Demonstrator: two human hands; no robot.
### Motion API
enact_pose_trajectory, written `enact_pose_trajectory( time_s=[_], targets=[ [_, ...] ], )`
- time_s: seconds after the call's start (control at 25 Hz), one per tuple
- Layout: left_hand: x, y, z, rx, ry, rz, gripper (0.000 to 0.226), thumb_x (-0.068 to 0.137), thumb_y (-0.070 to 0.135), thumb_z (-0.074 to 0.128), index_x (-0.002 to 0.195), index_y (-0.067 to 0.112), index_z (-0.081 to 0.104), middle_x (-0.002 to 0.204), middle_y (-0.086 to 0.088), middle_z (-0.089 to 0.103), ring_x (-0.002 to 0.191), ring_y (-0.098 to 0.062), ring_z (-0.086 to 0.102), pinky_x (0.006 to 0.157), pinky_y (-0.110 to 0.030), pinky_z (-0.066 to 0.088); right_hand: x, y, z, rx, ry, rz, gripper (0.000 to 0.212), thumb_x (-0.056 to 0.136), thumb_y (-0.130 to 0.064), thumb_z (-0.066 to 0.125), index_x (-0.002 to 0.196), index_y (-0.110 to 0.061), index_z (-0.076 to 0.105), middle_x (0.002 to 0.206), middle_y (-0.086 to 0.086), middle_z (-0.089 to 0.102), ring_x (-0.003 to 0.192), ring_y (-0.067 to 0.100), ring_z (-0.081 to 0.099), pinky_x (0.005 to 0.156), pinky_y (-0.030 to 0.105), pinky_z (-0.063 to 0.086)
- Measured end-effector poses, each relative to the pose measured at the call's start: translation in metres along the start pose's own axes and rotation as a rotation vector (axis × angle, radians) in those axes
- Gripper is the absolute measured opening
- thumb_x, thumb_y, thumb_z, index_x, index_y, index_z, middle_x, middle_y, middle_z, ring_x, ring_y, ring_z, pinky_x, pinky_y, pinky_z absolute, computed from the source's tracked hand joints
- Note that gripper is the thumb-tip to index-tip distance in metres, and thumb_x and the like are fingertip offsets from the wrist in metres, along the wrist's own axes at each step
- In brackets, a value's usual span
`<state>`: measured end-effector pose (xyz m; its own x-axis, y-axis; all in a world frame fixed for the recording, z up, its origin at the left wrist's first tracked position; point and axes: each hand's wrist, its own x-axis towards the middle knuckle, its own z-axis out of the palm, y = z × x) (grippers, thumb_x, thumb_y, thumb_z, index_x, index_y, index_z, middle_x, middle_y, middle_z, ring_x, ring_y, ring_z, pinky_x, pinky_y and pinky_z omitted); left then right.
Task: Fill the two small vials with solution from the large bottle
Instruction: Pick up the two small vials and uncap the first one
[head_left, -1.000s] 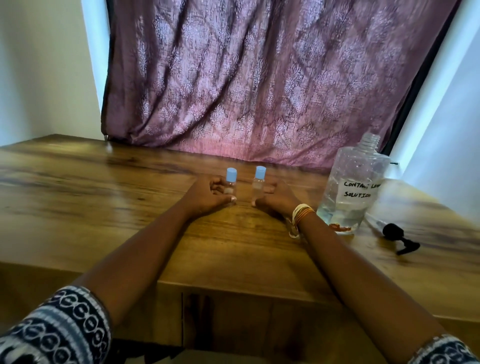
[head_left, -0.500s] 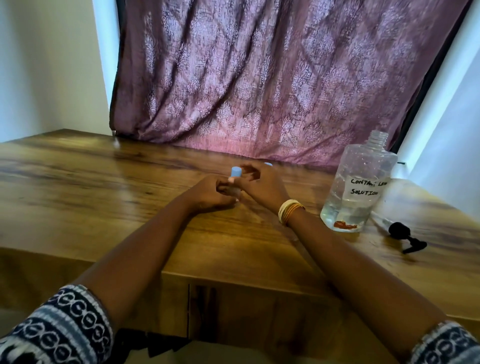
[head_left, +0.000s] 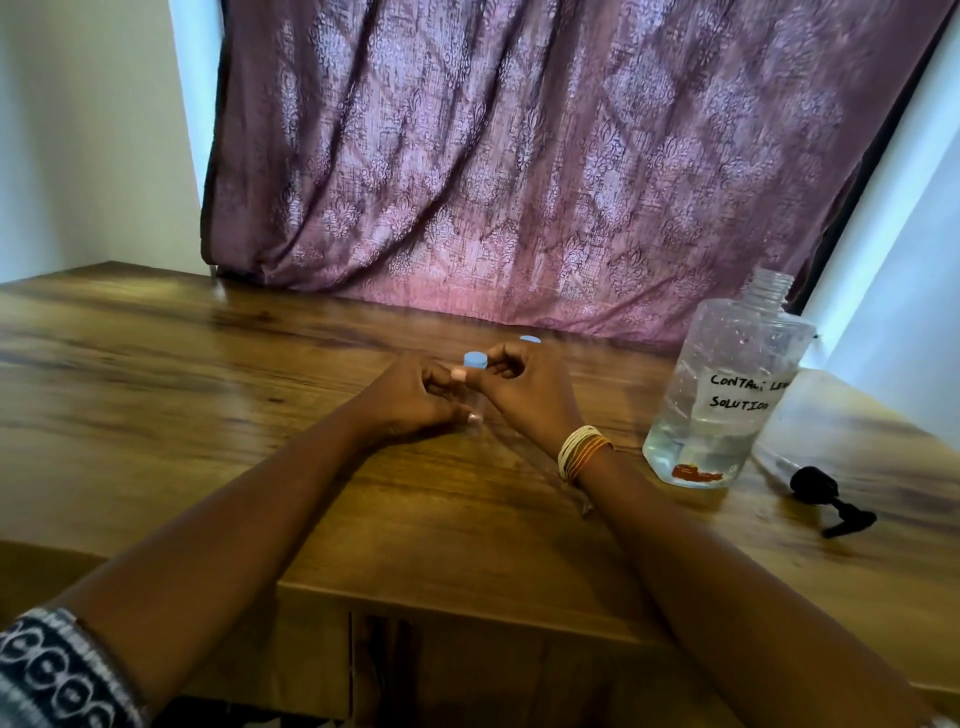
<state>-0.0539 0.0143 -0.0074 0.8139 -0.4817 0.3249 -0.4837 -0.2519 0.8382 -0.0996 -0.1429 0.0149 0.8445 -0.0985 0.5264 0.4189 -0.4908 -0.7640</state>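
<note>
A small clear vial stands mid-table with a light blue cap (head_left: 475, 359). My left hand (head_left: 410, 397) is wrapped around the vial's body. My right hand (head_left: 524, 389) pinches the blue cap from the right with thumb and fingers. Behind my right hand only the blue cap of the second vial (head_left: 530, 339) shows; its body is hidden. The large clear bottle (head_left: 727, 384), hand-labelled "contact lens solution", stands uncapped to the right with liquid in its lower part.
A black pump head with its tube (head_left: 821, 493) lies on the wooden table (head_left: 208, 415) right of the bottle. A purple patterned curtain (head_left: 519, 156) hangs along the table's back edge. The table's front edge runs just below my forearms.
My right hand left the right vial and crossed to the left vial's cap, gripping it. My left hand stayed on that vial's body. The camera view shifted slightly.
</note>
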Motion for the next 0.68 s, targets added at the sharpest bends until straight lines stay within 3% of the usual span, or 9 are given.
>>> enact_pose_trajectory(
  time_s=[0.12, 0.2, 0.28, 0.32, 0.44, 0.56, 0.68],
  targets=[
    [-0.002, 0.0, -0.001, -0.049, -0.053, 0.007, 0.026, 0.068, 0.021, 0.082, 0.084, 0.003, 0.075, 0.082, -0.03, 0.07, 0.062, -0.026, 0.057, 0.062, -0.038, 0.044, -0.002, -0.003, -0.003, 0.031, -0.029, -0.026, 0.016, 0.076, -0.013, 0.081, 0.089, -0.006, 0.076, 0.082, 0.008, 0.074, 0.069, 0.008, 0.063, 0.061, 0.01, 0.049],
    [-0.002, 0.0, -0.002, -0.079, -0.105, 0.035, 0.018, 0.072, 0.014, 0.079, 0.087, 0.005, 0.075, 0.089, -0.027, 0.072, 0.074, -0.039, 0.065, 0.074, -0.047, 0.05, 0.0, -0.004, -0.009, 0.045, -0.132, -0.035, 0.023, 0.079, -0.009, 0.077, 0.101, -0.004, 0.074, 0.093, 0.008, 0.074, 0.076, 0.003, 0.065, 0.069, 0.01, 0.052],
    [-0.003, 0.002, -0.003, -0.093, -0.137, 0.03, 0.013, 0.077, 0.002, 0.074, 0.088, 0.009, 0.076, 0.089, -0.014, 0.076, 0.084, -0.033, 0.07, 0.084, -0.045, 0.053, 0.003, -0.003, -0.015, 0.053, -0.254, -0.016, 0.029, 0.083, -0.006, 0.072, 0.112, -0.002, 0.069, 0.1, 0.005, 0.071, 0.079, -0.006, 0.063, 0.071, 0.01, 0.051],
    [-0.003, 0.003, -0.002, -0.085, -0.148, 0.026, 0.014, 0.079, 0.0, 0.072, 0.087, 0.012, 0.076, 0.087, -0.012, 0.075, 0.081, -0.031, 0.069, 0.08, -0.043, 0.053, 0.005, -0.002, -0.016, 0.051, -0.284, -0.012, 0.032, 0.084, -0.006, 0.072, 0.115, -0.003, 0.067, 0.101, 0.003, 0.069, 0.081, -0.007, 0.063, 0.073, 0.011, 0.052],
    [-0.004, 0.005, 0.0, -0.057, -0.154, -0.005, 0.011, 0.077, 0.003, 0.071, 0.085, 0.01, 0.073, 0.079, -0.014, 0.07, 0.066, -0.027, 0.06, 0.06, -0.03, 0.05, 0.001, -0.002, -0.011, 0.052, -0.193, -0.011, 0.032, 0.076, -0.012, 0.081, 0.106, -0.011, 0.07, 0.097, -0.003, 0.071, 0.086, 0.003, 0.066, 0.078, 0.015, 0.054],
    [-0.004, 0.003, 0.003, -0.009, -0.108, 0.029, 0.033, 0.067, 0.021, 0.082, 0.097, 0.011, 0.071, 0.093, -0.01, 0.075, 0.08, -0.022, 0.07, 0.074, -0.037, 0.056, -0.003, -0.004, -0.005, 0.086, -0.092, 0.001, 0.024, 0.072, -0.01, 0.083, 0.094, -0.011, 0.072, 0.084, -0.006, 0.069, 0.074, 0.002, 0.063, 0.068, 0.011, 0.052],
    [-0.002, 0.0, 0.005, -0.02, 0.006, 0.027, 0.035, 0.065, 0.015, 0.086, 0.096, 0.006, 0.071, 0.091, -0.016, 0.075, 0.073, -0.015, 0.065, 0.069, -0.034, 0.052, -0.001, -0.006, -0.009, 0.114, -0.103, 0.016, 0.026, 0.073, -0.003, 0.081, 0.096, -0.011, 0.071, 0.085, -0.002, 0.071, 0.078, 0.007, 0.067, 0.074, 0.016, 0.055]
  ],
)
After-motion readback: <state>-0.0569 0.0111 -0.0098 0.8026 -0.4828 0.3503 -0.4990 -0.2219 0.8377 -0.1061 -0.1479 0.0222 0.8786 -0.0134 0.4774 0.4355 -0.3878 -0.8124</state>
